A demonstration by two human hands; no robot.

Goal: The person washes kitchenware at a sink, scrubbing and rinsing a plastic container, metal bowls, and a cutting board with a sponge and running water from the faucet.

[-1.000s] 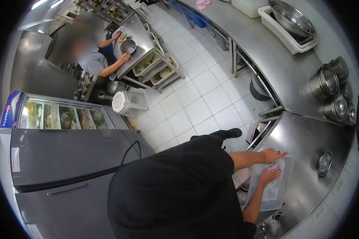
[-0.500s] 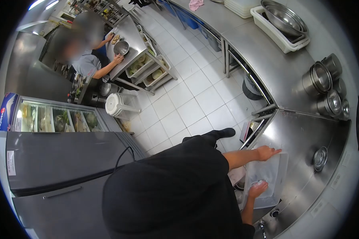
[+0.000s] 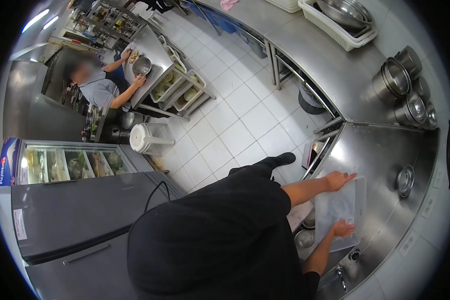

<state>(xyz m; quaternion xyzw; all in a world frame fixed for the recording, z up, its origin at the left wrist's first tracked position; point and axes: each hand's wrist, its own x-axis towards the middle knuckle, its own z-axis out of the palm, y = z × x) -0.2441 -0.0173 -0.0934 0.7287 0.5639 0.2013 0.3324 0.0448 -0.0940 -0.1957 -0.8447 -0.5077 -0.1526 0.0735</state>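
Note:
A translucent white plastic tub [image 3: 327, 205] sits over the sink end of the steel counter, in front of me. My left hand [image 3: 338, 181] is closed on its far-left corner rim, one finger stretched along the edge. Inside the tub, my right hand [image 3: 343, 228] presses against the inner wall, its fingers bent around something small, whitish and sudsy that I cannot make out. A steel faucet [image 3: 340, 272] stands close to my right forearm. Metal bowls [image 3: 305, 239] lie below the tub, partly hidden by my arm.
Steel pots [image 3: 396, 80] are stacked along the wall, and a small metal bowl [image 3: 405, 181] lies on the counter. A white basket [image 3: 352, 41] holds large bowls. Across the tiled floor [image 3: 235, 120], a co-worker [image 3: 102, 90] handles a bowl [image 3: 142, 65] at a steel table.
My right hand has moved toward the tub's far wall, away from my body. The tub sits slightly farther right in view, and the head view has shifted. My left hand stays at the rim.

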